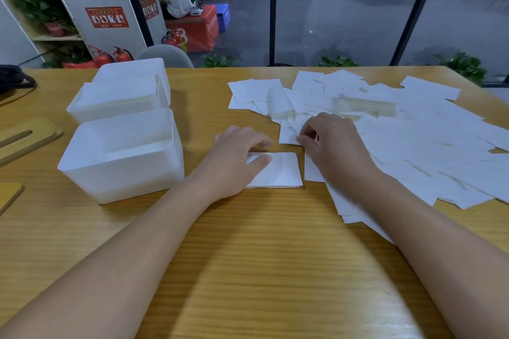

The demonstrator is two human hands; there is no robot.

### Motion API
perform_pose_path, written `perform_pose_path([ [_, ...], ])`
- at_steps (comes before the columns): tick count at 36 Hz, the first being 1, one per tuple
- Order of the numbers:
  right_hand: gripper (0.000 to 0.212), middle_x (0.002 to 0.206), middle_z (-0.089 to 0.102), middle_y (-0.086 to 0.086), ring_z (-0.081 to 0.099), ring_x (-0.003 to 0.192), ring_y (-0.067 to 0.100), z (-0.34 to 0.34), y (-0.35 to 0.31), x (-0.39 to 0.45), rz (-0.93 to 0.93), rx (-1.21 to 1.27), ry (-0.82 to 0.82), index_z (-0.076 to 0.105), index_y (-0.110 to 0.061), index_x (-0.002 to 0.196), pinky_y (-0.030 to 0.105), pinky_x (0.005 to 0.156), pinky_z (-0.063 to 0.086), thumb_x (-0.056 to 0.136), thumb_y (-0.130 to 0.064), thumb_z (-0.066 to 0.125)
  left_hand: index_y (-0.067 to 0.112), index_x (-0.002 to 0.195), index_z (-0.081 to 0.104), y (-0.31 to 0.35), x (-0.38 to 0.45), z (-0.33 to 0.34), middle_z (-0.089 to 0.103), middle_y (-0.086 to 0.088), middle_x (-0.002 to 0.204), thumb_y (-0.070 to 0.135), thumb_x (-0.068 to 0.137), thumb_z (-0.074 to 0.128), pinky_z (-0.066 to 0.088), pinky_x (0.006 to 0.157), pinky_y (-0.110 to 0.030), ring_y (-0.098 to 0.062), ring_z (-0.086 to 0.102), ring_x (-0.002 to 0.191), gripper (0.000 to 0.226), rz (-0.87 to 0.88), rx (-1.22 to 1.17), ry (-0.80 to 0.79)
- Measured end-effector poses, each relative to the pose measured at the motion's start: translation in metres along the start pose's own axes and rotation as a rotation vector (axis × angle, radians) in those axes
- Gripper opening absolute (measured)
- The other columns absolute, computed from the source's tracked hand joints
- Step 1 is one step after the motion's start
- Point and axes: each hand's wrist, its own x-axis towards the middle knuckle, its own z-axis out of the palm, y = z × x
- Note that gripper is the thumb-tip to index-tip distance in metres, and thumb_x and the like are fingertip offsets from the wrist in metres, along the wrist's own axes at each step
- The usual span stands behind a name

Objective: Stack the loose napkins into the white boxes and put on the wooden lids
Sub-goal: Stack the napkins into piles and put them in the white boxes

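Observation:
Three white boxes stand at the table's left: the nearest box [121, 157] looks empty, and a second box [118, 99] and a third box [135, 69] stand behind it. A small stack of napkins [281, 170] lies in front of me; my left hand [237, 157] rests on its left part with the thumb pressing on top. Many loose napkins [385, 129] are spread over the right half of the table. My right hand [333, 146] pinches the corner of one napkin [287, 136] at the pile's near left edge. Wooden lids [24, 137] lie at the far left.
Another wooden lid [8, 195] shows at the left edge. A black bag [13, 77] sits at the back left corner of the wooden table [248, 256]. Beyond the table a person sits on a red box, near fire extinguishers and plants.

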Motion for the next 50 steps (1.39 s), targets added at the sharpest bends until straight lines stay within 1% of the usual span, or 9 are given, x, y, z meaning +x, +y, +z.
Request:
perform_pose_path([
  [6,0.012,0.089,0.07,-0.011,0.065,0.089,0.01,-0.018,-0.019,-0.014,0.056,0.449,-0.015,0.07,-0.027,0.09,0.025,0.079,0.05,0.102,-0.027,0.071,0.034,0.146,0.066,0.014,-0.001,-0.003,0.078,0.015,0.123,0.032,0.114,0.056,0.056,0.106,-0.037,-0.001,0.071,0.117,0.033,-0.027,-0.494,0.1],
  [12,0.008,0.102,0.076,-0.01,0.071,0.103,0.016,-0.021,-0.032,-0.022,-0.046,0.612,-0.104,0.074,-0.026,0.104,0.042,0.092,0.058,0.107,-0.025,0.067,0.015,0.15,0.062,0.029,-0.003,-0.001,0.081,-0.007,0.12,0.022,0.113,0.061,0.062,0.103,-0.039,-0.02,0.077,0.116,0.038,-0.104,-0.886,0.057],
  [19,0.035,0.116,0.078,-0.006,0.073,0.118,0.019,-0.026,-0.03,-0.023,-0.122,0.717,-0.053,0.071,-0.015,0.121,0.04,0.105,0.057,0.105,0.009,0.053,0.022,0.13,0.078,0.018,-0.001,-0.005,0.083,-0.003,0.107,0.021,0.103,0.076,0.058,0.102,-0.035,-0.015,0.076,0.108,0.027,-0.109,-0.847,0.183],
  [27,0.046,0.148,0.057,-0.016,0.044,0.143,0.009,-0.023,-0.014,-0.018,-0.052,0.273,0.083,0.06,-0.034,0.148,0.037,0.121,0.036,0.103,-0.03,0.071,0.019,0.113,0.084,0.016,-0.001,-0.008,0.082,-0.004,0.103,0.014,0.104,0.074,0.057,0.099,-0.044,-0.018,0.074,0.099,0.015,-0.076,-0.816,0.281],
  [31,0.029,0.112,0.073,-0.017,0.063,0.112,0.001,-0.027,-0.012,-0.016,0.093,0.41,0.056,0.07,-0.033,0.133,0.012,0.094,0.044,0.103,-0.032,0.071,0.02,0.113,0.083,0.012,0.0,-0.012,0.082,-0.002,0.107,0.013,0.105,0.072,0.057,0.096,-0.04,-0.019,0.074,0.104,0.015,-0.046,-0.813,0.313],
  [36,0.006,0.09,0.076,-0.009,0.067,0.08,0.005,-0.035,-0.014,-0.014,0.197,0.612,0.074,0.079,-0.027,0.098,0.02,0.076,0.054,0.101,-0.023,0.076,0.017,0.114,0.083,-0.001,0.006,-0.018,0.082,-0.004,0.111,0.012,0.104,0.072,0.058,0.096,-0.048,-0.027,0.075,0.105,0.015,-0.059,-0.787,0.366],
  [40,0.007,0.099,0.079,-0.007,0.075,0.092,0.013,-0.035,-0.02,-0.013,0.243,0.792,0.0,0.078,-0.021,0.105,0.033,0.086,0.061,0.104,-0.025,0.072,0.02,0.113,0.083,-0.006,0.008,-0.02,0.082,-0.004,0.109,0.014,0.104,0.073,0.058,0.094,-0.047,-0.022,0.075,0.102,0.015,-0.069,-0.809,0.377],
  [46,0.008,0.074,0.073,0.003,0.068,0.069,0.017,-0.03,-0.021,-0.015,0.261,0.852,-0.058,0.076,-0.012,0.095,0.029,0.07,0.056,0.102,-0.014,0.073,0.024,0.108,0.083,-0.002,0.004,-0.027,0.083,-0.004,0.101,0.018,0.105,0.072,0.061,0.094,-0.055,-0.032,0.077,0.101,0.013,-0.125,-0.752,0.364],
  [50,0.007,0.075,0.072,0.014,0.067,0.062,0.02,-0.026,-0.021,-0.016,0.311,0.801,-0.042,0.075,-0.014,0.096,0.036,0.065,0.057,0.099,-0.019,0.078,0.034,0.094,0.079,-0.009,0.003,-0.031,0.069,0.02,0.068,0.03,0.103,0.071,0.052,0.062,-0.036,-0.009,0.062,0.063,0.014,-0.162,-0.317,0.27],
])
